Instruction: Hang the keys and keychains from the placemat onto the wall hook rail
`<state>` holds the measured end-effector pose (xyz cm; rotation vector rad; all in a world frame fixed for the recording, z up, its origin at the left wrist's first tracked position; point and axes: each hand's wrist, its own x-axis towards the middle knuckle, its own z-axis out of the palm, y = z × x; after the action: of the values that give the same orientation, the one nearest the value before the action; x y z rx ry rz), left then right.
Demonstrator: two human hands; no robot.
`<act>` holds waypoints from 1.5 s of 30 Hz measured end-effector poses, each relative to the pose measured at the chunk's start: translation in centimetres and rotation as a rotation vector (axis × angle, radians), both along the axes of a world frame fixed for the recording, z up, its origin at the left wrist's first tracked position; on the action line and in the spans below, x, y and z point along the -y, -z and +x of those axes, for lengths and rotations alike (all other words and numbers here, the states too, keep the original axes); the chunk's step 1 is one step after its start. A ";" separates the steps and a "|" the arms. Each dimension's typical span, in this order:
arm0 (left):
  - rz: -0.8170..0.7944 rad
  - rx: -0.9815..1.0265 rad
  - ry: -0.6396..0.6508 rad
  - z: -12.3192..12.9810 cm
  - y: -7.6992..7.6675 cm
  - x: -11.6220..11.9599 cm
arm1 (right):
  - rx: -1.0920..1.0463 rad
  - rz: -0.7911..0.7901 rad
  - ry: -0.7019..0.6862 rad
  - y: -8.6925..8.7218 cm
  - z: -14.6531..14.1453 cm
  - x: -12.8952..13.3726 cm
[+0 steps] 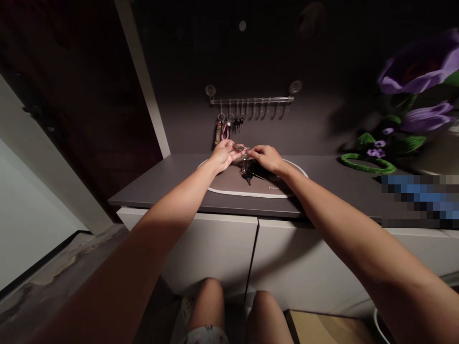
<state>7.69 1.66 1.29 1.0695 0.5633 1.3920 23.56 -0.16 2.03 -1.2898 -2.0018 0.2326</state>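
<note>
My left hand [225, 154] and my right hand [266, 156] meet over a brown oval mat [225, 184] with a pale rim. Between their fingertips is a metal key ring [241, 149], pinched from both sides. A small bunch of keys [246, 176] shows just below the fingers, dark against the mat; whether it touches the mat I cannot tell. Behind my hands a clear hook rack [253, 100] is fixed to the wall by two round suction cups. From its left hooks hang a brown strap keychain [218, 133], a pink carabiner keychain [225, 130] and several dark keys [238, 123].
The grey countertop [150, 184] sits on white cabinets [218, 243]. Purple fabric flowers [426, 117] and a green fuzzy loop [367, 165] stand at the right, near a blurred blue patch. A cardboard box [322, 329] lies on the floor by my knees.
</note>
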 end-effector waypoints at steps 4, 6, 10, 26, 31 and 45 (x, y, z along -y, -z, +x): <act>0.020 0.033 0.024 0.1 -0.3 0.4 | -0.126 -0.024 -0.090 0.3 0.0 -0.4; 0.030 0.043 0.032 0.1 -0.4 0.5 | -0.199 -0.045 -0.151 0.3 0.0 -0.4; 0.070 0.029 0.016 0.1 -0.6 0.6 | -0.283 -0.075 -0.201 0.2 -0.1 0.0; 0.064 -0.327 -0.142 -0.1 0.5 0.0 | -0.357 0.173 -0.173 0.3 0.5 -1.2; 0.177 -0.512 -0.183 0.1 0.6 0.3 | -0.406 0.123 -0.195 0.4 0.4 -1.4; 0.435 -0.490 -0.221 0.6 0.5 0.3 | -0.441 0.020 -0.256 0.2 0.1 -0.8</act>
<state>8.32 1.34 0.79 1.7689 0.7679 1.4855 23.71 0.66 1.80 -0.8730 -1.7714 0.5653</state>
